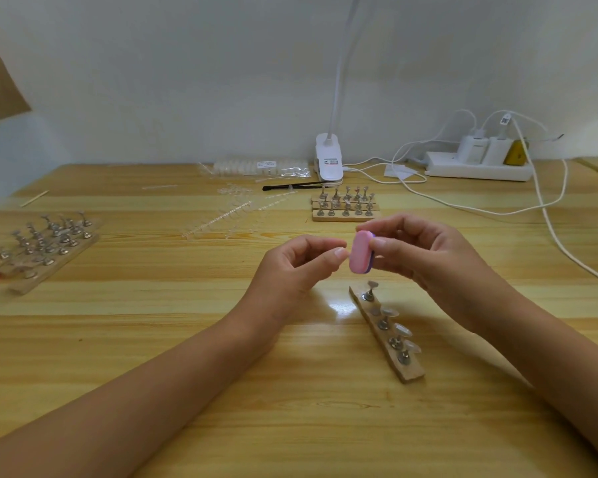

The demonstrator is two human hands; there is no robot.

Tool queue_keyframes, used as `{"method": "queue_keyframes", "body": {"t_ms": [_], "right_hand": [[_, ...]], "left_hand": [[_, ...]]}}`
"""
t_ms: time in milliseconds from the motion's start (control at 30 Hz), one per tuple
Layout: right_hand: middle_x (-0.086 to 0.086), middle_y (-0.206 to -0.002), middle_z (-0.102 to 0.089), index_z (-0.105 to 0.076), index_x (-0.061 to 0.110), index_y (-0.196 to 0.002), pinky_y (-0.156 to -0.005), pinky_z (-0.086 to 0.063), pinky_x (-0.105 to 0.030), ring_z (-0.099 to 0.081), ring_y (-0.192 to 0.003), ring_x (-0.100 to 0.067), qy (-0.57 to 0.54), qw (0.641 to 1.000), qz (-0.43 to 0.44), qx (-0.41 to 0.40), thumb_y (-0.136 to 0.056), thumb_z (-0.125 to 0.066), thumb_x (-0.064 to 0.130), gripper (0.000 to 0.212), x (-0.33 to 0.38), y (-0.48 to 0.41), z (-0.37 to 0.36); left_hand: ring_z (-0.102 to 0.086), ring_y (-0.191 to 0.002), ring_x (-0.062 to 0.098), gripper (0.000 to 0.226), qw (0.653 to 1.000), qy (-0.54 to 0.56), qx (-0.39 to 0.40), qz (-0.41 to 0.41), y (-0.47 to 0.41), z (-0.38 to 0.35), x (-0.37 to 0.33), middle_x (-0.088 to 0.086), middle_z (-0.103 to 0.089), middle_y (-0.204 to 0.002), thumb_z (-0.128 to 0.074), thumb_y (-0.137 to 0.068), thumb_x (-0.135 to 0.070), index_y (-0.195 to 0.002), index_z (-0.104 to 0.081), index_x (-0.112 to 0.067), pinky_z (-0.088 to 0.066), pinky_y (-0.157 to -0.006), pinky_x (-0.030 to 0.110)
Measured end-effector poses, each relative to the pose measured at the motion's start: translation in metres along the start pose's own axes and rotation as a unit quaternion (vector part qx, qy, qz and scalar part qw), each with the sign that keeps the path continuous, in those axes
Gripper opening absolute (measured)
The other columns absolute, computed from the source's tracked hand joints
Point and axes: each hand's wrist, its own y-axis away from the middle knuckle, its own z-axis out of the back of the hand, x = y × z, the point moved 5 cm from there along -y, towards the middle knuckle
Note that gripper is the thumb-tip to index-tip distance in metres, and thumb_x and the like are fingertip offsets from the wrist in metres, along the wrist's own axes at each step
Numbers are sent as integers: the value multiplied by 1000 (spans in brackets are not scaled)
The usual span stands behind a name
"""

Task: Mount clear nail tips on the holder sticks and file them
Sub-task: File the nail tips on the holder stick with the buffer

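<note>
At the middle of the frame the right hand (425, 257) grips a small oval nail buffer block (359, 251), pink on its facing side with a purple layer behind. The thumb is on the near edge and the fingers are curled over the top, so the block stands upright on its long axis. The left hand (301, 267) meets it from the left with its fingers curled and its thumb and forefinger pinched together right against the block's left edge. Whether a clear tip sits between those fingertips is too small to tell. Both hands are raised above the pale, glossy wooden table (152, 339).

Just below the hands, right of centre, a narrow wooden holder strip (406, 369) lies at a slant on the table with a row of small metal holder sticks (370, 292) standing on it. Three clear oval nail tips (403, 328) sit mounted on the sticks toward the lower end.

Above the hands, a stack of similar wooden strips with metal stands (344, 207) rests near the back of the table, and another cluster of stands on wooden strips (45, 246) lies at the left edge of the frame. Between the two groups lie clear plastic racks of nail tips (228, 219), with a clear bag of nail tips (259, 167) behind them by the wall.

A white clip-on lamp (329, 160) stands at the upper centre with a black slender tool (294, 186) lying in front of it. At the upper right, a white power strip (477, 169) carries plugs and white cables (549, 236) — these trail toward the right edge.
</note>
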Motion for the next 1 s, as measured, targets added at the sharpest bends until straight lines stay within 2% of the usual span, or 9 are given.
{"method": "queue_keyframes", "body": {"t_ms": [100, 233, 333, 400, 533, 600, 800, 900, 1000], "right_hand": [[-6, -100, -75, -73, 15, -104, -79, -55, -19, -73, -94, -19, 31, 999, 0, 26, -82, -71, 25, 25, -1, 1, -5], [-5, -97, -75, -71, 11, -105, -79, -55, -21, -72, -93, -18, -6, 999, 38, -36, -79, -70, 25, 30, 4, 2, 1], [-6, -97, -75, -71, 13, -103, -79, -56, -22, -72, -91, -19, 42, 999, 2, 20, -81, -70, 25, 25, 2, 3, -6], [-5, -95, -75, -71, 12, -103, -75, -55, -19, -72, -88, -16, 61, 998, -6, 32, -83, -70, 23, 23, 0, 4, -10], [-4, -92, -75, -69, 8, -103, -76, -55, -20, -73, -87, -16, 22, 999, 17, -27, -79, -70, 23, 28, 2, 3, -6], [-7, -94, -75, -68, 7, -103, -76, -56, -21, -73, -88, -19, 41, 999, 1, 3, -80, -70, 23, 29, 1, 4, -9], [-3, -95, -76, -70, 9, -107, -75, -54, -16, -73, -89, -13, 44, 998, 32, -23, -82, -69, 19, 27, 5, 3, -6], [-3, -98, -76, -71, 11, -109, -77, -54, -17, -73, -91, -14, 66, 998, 21, 12, -85, -68, 17, 25, 5, 3, -6], [-3, -98, -76, -72, 12, -109, -77, -55, -17, -73, -91, -14, 66, 997, 38, -5, -82, -69, 21, 28, 8, 4, -5]], "left_hand": [[-68, -103, 8, 23, 1000, -2, 3, -2, 0, 1, 0, -1, -75, -106, -69, -87, -28, -108, -74, -19, -49, -87, 19], [-65, -111, 7, 26, 1000, -8, 17, -7, 0, 0, 0, -4, -74, -111, -67, -89, -29, -113, -74, -22, -46, -95, 24], [-66, -110, 11, 28, 1000, 0, 16, -8, 0, 0, 0, -3, -75, -109, -69, -85, -35, -109, -75, -22, -46, -96, 27], [-67, -110, 14, 25, 1000, 4, 14, -6, 0, 1, 0, -2, -75, -108, -71, -85, -36, -107, -76, -24, -47, -97, 31], [-67, -110, 16, 28, 1000, -12, 12, 2, -1, 1, 2, -2, -75, -110, -69, -83, -40, -107, -76, -28, -50, -101, 44], [-67, -111, 18, 28, 1000, -11, 12, 5, 0, 1, 2, 0, -74, -110, -69, -83, -40, -107, -75, -27, -50, -102, 49], [-66, -110, 10, 19, 999, -11, 30, -13, 2, -2, -2, -3, -75, -110, -66, -92, -25, -110, -75, -23, -45, -95, 27], [-66, -111, 7, 25, 999, -21, 34, -13, 3, -3, -3, -6, -74, -111, -67, -89, -30, -112, -75, -22, -44, -94, 25], [-65, -112, 5, 33, 999, -15, 40, -15, 3, -4, -5, -7, -74, -112, -68, -83, -38, -112, -75, -24, -44, -94, 26]]}}
